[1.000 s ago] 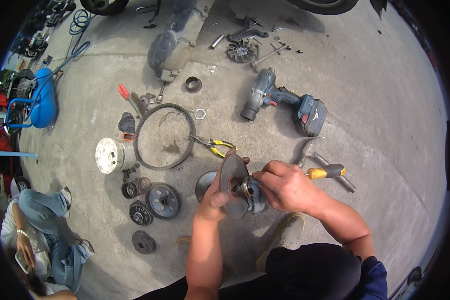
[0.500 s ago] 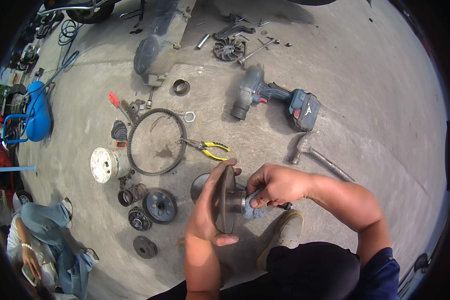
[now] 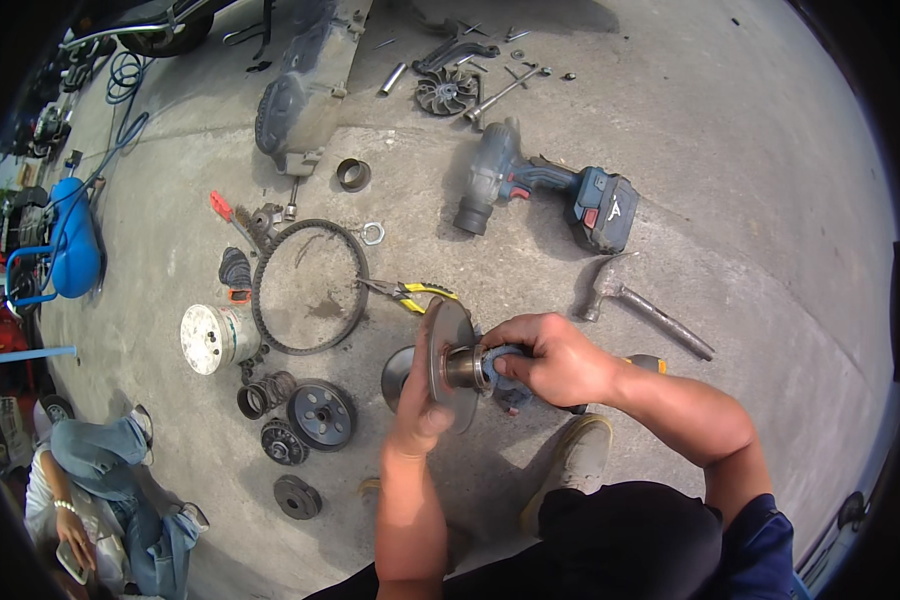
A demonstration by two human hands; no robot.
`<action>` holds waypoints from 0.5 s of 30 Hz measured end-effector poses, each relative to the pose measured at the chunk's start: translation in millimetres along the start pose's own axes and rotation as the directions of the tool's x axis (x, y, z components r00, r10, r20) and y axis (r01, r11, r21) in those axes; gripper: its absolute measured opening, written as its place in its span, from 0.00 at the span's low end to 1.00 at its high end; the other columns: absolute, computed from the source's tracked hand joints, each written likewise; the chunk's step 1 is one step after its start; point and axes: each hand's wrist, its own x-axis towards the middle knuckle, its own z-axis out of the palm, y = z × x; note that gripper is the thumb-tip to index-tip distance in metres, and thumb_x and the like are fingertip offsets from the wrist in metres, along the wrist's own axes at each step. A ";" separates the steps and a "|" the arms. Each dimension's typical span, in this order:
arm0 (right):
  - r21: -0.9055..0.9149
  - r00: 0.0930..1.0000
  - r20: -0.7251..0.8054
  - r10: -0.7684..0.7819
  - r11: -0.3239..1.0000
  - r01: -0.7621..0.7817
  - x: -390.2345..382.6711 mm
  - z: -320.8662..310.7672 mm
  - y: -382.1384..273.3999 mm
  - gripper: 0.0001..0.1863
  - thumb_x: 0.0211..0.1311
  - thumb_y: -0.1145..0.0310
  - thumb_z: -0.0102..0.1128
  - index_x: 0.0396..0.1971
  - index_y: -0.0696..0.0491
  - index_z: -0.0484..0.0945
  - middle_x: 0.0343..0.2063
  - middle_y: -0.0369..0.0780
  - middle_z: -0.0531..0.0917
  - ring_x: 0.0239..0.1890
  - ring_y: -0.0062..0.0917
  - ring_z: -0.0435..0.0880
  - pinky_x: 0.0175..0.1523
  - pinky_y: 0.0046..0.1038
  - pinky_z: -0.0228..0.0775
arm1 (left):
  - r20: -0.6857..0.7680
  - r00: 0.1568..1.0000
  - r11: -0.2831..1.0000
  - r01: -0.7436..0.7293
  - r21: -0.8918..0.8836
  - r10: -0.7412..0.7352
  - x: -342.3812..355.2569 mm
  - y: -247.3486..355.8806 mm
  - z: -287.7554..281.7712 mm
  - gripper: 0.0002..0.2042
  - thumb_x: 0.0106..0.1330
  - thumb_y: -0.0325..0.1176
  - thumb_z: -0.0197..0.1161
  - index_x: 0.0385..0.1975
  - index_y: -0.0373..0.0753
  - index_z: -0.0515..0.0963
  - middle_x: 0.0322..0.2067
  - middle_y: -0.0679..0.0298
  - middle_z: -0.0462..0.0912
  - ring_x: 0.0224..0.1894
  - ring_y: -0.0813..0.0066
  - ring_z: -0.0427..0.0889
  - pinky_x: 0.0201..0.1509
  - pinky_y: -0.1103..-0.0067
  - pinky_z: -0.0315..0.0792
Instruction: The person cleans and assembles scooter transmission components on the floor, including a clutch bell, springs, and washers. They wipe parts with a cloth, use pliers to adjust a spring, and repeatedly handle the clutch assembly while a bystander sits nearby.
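My left hand [image 3: 417,418] holds a metal pulley disc [image 3: 454,335] on edge, palm against its back face and thumb near the lower rim. The disc's short tubular hub [image 3: 462,368] points right. My right hand [image 3: 568,362] is closed on a blue-grey rag [image 3: 492,368], which touches the open end of the hub. Its fingertips are partly hidden by the cloth. Behind my left hand, a second shiny disc [image 3: 397,372] lies on the floor. Just beyond are pliers with yellow-and-black handles [image 3: 425,292].
A ribbed drive belt [image 3: 360,262], white bucket [image 3: 202,340], coil spring [image 3: 270,390] and clutch drum [image 3: 321,414] lie left. An impact wrench [image 3: 540,178] and hammer [image 3: 660,318] lie ahead and right. A person [image 3: 105,480] sits at the lower left; a blue air tank [image 3: 74,240] stands beyond.
The disc and my left hand have shifted slightly left and up, and the disc has turned to show more of its face. The rag has moved around the hub's end with my right hand.
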 end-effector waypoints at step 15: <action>-0.331 0.970 -0.131 -0.203 0.932 0.150 -0.4 2.5 -20.7 0.08 0.60 0.75 0.71 0.39 0.57 0.84 0.28 0.48 0.87 0.32 0.40 0.91 0.38 0.37 0.80 | -0.302 0.944 0.922 -0.231 -0.311 0.135 11.2 11.6 23.9 0.62 0.50 0.60 0.77 0.81 0.44 0.46 0.63 0.48 0.73 0.64 0.54 0.78 0.65 0.59 0.78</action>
